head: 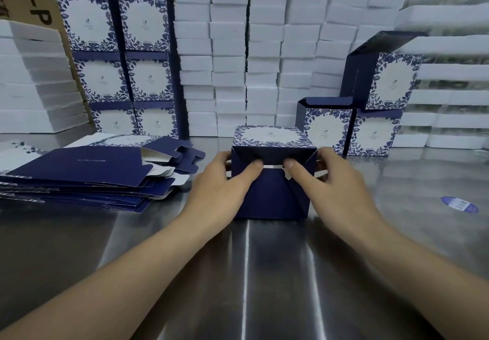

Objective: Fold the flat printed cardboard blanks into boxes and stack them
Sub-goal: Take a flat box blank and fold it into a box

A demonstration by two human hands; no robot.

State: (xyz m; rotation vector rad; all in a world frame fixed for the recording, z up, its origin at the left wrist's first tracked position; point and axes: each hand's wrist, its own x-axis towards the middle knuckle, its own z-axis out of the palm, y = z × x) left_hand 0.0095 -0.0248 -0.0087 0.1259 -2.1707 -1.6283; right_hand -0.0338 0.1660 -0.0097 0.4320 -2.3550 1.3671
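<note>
A half-folded navy box (274, 173) sits on the steel desk (264, 273), lying so its flap end faces the person and its floral printed panel (267, 136) faces up. The left hand (225, 181) grasps the box's left side, fingers curled round the edge and thumb pressing down on the folded flaps. The right hand (336, 178) grasps the right side the same way, thumb on the flaps just beside a sliver of white cardboard edge (272, 167) showing between the two thumbs.

Left of the box lies a loose pile of flat blanks (87, 175), navy side up, their tabs fanned toward the box. Behind that pile, finished boxes (119, 56) stand in two columns, three high, floral fronts showing. Right of the held box and a little behind it, three more boxes (370, 117) are grouped, two on the desk and one on top, with lids standing open. Directly behind the box rises a wall of stacked white foam blocks (264, 56). Farther right of the box, on the desk, lies a round blue sticker (459, 203).
</note>
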